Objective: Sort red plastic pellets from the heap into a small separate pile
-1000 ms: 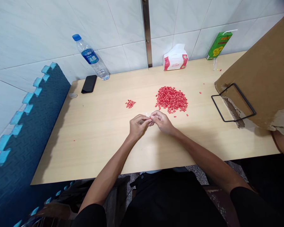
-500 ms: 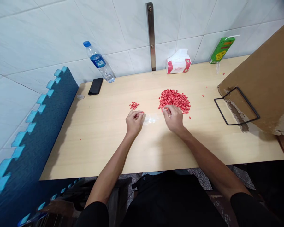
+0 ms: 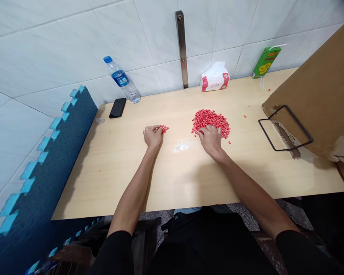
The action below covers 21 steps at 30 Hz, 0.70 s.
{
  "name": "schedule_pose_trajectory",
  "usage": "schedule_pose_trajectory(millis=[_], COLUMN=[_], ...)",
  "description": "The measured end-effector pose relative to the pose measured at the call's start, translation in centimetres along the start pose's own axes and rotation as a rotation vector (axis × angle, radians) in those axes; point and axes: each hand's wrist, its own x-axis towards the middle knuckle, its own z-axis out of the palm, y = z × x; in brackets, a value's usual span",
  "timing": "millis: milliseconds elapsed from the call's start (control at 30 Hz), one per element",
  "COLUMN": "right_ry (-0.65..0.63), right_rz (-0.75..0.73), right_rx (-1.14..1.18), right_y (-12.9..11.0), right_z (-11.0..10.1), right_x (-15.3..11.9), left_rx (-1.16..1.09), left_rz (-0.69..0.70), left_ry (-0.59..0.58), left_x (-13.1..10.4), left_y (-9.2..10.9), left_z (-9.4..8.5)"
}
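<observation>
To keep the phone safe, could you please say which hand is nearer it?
Left. The left hand is right of the phone; the right hand is farther right, at the big red pile.

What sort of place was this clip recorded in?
Probably a makeshift indoor workspace: a wood-look table stands against a pale tiled wall, with a blue foam mat upright at its left end and a cardboard panel at its right.

A pale wood-look table [image 3: 103, 191] bears a large heap of small red pieces [image 3: 210, 117] right of centre, a smaller red cluster [image 3: 165, 129] to its left and something clear and shiny [image 3: 182, 146] nearer, between them. Along the far side, left to right, sit a black phone [image 3: 117, 108], a bottle [image 3: 122, 79], a tissue pack [image 3: 215, 79] and a green carton [image 3: 266, 63].
</observation>
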Motion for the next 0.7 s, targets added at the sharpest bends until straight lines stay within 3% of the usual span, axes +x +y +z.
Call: schedule_pose_trajectory(millis=[233, 367, 533, 700], right_ry=[0.000, 0.031, 0.082, 0.188], right_rz=[-0.015, -0.033, -0.032, 0.002], right_rx=[0.033, 0.051, 0.076, 0.174], right_y=[0.2, 0.2, 0.1, 0.1], right_z=[0.2, 0.3, 0.3, 0.5], right_x=[0.1, 0.1, 0.0, -0.4], left_rx=[-0.061, -0.085, 0.051, 0.187], left_rz=[0.036, 0.091, 0.393, 0.702], left_ry=[0.035, -0.064, -0.282, -0.412], left_x=[-1.2, -3.8, -7.8, -9.4], left_y=[0.1, 0.6, 2.0, 3.1], left_z=[-0.5, -1.2, -1.7, -2.0])
